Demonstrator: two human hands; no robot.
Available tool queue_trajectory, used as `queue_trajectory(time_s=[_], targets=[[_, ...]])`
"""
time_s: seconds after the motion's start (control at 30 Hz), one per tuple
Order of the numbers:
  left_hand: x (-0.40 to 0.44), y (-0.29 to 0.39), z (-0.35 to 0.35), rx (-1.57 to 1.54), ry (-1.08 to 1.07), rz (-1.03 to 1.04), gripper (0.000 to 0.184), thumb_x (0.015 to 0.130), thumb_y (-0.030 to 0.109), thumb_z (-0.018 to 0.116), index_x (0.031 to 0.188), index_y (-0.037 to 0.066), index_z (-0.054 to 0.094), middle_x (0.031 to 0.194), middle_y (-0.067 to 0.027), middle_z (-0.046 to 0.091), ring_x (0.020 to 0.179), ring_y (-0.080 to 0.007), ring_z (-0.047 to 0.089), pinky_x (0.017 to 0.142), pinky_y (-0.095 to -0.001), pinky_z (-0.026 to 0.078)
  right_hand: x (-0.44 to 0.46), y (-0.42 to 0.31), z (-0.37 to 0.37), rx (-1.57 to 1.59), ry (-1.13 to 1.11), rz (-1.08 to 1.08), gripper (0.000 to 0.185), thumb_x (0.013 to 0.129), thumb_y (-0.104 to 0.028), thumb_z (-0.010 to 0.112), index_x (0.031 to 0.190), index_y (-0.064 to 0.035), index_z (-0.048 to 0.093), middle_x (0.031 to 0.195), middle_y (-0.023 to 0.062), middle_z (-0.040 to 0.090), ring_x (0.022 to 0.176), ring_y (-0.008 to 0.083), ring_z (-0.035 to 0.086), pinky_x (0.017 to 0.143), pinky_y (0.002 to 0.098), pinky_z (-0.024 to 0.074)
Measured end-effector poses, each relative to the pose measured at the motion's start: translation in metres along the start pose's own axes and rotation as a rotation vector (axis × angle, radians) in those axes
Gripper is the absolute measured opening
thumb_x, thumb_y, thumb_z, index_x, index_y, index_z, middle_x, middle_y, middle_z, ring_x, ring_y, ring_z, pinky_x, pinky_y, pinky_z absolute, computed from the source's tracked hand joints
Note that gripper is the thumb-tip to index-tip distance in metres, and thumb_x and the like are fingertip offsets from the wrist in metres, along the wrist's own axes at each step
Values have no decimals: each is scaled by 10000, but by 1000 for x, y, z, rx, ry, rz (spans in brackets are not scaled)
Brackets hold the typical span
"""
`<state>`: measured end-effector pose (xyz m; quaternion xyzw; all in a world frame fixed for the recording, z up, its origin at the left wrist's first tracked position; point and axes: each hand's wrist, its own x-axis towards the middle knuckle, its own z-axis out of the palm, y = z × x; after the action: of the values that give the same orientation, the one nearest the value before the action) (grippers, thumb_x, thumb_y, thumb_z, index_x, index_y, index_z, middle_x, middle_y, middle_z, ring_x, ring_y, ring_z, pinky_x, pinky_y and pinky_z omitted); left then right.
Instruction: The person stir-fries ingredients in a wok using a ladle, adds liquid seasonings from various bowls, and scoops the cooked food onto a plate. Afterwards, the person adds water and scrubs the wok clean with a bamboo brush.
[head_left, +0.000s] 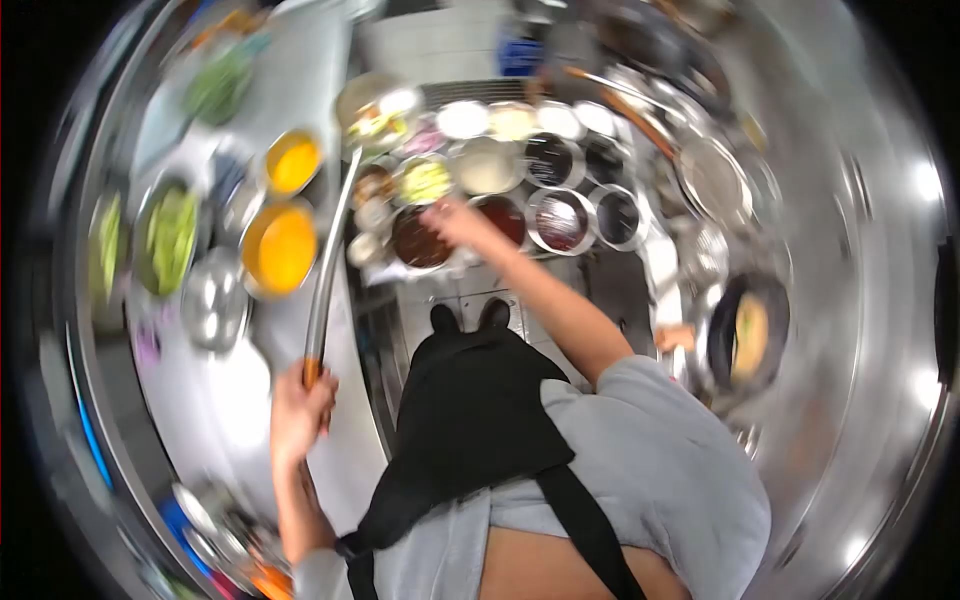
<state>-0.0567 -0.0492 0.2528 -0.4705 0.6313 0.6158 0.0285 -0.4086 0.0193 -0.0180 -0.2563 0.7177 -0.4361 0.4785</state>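
Note:
My left hand [303, 412] is wrapped round the wooden grip of a long-handled wok ladle [326, 260]. Its metal shaft slopes up along the counter's edge, and its far end meets a round bowl of mixed cut food [378, 118]; blur hides whether the two are joined. My right hand [452, 222] reaches forward over the seasoning containers. It is above the rim of a pot of dark red-brown sauce [418, 245], just below a bowl of chopped pale-green vegetable [425, 178]. Motion smears its fingers, so whether they hold anything is unclear.
Two pots of orange-yellow liquid [280, 250] and a metal bowl [215, 300] stand on the left counter. Several containers of dark liquids [553, 158] and pale contents are ahead. At right are a strainer [715, 180] and a black pan with food [748, 335].

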Motion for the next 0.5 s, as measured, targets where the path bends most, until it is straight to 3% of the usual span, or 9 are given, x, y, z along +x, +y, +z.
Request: queue_trajectory(time_s=[0.07, 0.1, 0.17, 0.2, 0.27, 0.33, 0.37, 0.43, 0.5], targets=[[12, 13, 22, 33, -78, 55, 114, 904, 102, 601, 879, 17, 529, 603, 0, 488, 400, -74, 430, 362, -249, 360, -78, -20, -7, 300, -176, -82, 384, 1006, -381, 578, 1201, -53, 615, 937, 50, 693, 794, 150, 640, 668, 298, 534], [19, 19, 43, 64, -134, 102, 118, 890, 112, 604, 891, 36, 513, 573, 20, 447, 382, -66, 384, 343, -237, 316, -116, -21, -6, 442, -262, -114, 400, 1041, -365, 505, 1271, -51, 594, 1085, 47, 689, 910, 141, 653, 723, 307, 543], [35, 36, 91, 185, -251, 198, 112, 897, 106, 597, 885, 39, 508, 569, 17, 450, 375, -67, 371, 347, -240, 315, -202, -55, -10, 573, -395, -214, 524, 1030, -427, 541, 1399, -59, 483, 1215, 76, 634, 1120, 162, 587, 882, 343, 522], [37, 52, 123, 219, -327, 232, 101, 908, 111, 596, 894, 35, 530, 578, 18, 460, 393, -70, 397, 362, -240, 321, -225, -51, -6, 675, -392, -267, 551, 1027, -436, 552, 1418, -61, 450, 1228, 85, 606, 1124, 156, 572, 903, 343, 508], [38, 65, 194, 309, -449, 355, 140, 908, 118, 620, 978, 2, 586, 612, 9, 525, 437, -76, 482, 392, -247, 364, -274, -61, -20, 644, -183, -382, 457, 1013, -330, 599, 1351, -48, 475, 1165, 69, 599, 1083, 138, 566, 920, 329, 488], [34, 86, 248, 279, -719, 427, 149, 908, 108, 627, 1009, 10, 578, 624, 13, 529, 437, -68, 476, 398, -237, 356, -315, -52, -47, 742, 71, -460, 348, 987, -223, 626, 1259, -44, 504, 1098, 59, 614, 1024, 136, 587, 920, 322, 489], [30, 93, 273, 163, -929, 383, 227, 913, 107, 647, 1110, 14, 580, 708, 11, 550, 511, -63, 494, 449, -214, 376, -343, -48, -63, 816, 156, -472, 266, 984, -173, 596, 1203, -46, 513, 1071, 77, 630, 1041, 147, 602, 933, 325, 493], [20, 93, 319, 158, -1143, 462, 321, 920, 113, 667, 1214, 24, 574, 842, -2, 572, 665, -59, 524, 591, -205, 428, -397, -35, -90, 906, 549, -619, 266, 967, -127, 555, 1210, -47, 482, 977, 96, 641, 945, 178, 649, 842, 344, 542], [2, 94, 354, 191, -1259, 461, 364, 919, 115, 673, 1258, 33, 567, 909, -12, 575, 753, -66, 526, 682, -214, 434, -456, -9, -129, 1110, 917, -464, 285, 953, -117, 524, 1216, -46, 441, 831, 102, 618, 691, 198, 649, 644, 351, 564]])
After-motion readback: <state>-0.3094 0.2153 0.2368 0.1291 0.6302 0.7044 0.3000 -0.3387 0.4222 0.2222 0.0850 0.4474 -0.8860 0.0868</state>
